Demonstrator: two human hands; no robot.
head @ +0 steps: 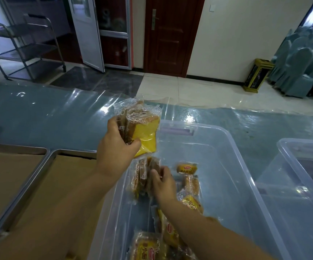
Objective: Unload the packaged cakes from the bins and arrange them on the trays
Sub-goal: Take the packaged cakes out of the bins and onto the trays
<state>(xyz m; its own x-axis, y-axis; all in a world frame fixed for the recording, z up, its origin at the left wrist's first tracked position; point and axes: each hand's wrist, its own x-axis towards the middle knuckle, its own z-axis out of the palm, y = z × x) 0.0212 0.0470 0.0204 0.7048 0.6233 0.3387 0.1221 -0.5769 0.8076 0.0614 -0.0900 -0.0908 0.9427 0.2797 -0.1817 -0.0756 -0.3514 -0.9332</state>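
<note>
the left hand (117, 147) grips a bunch of wrapped cakes (142, 132) over the bin's (244, 166) left rim. the paper-lined tray (76, 154) lies just to its left, so this hand is nearer. the right hand (163, 182) curls round standing cakes (142, 177) on the bin floor, long sides upright. crinkly clear film, soft yellow sponge, smooth see-through plastic walls.

One head-worn camera (wide-angle) looks forward and down, close over the bin (208, 147) and the table (48, 117) beyond.
</note>
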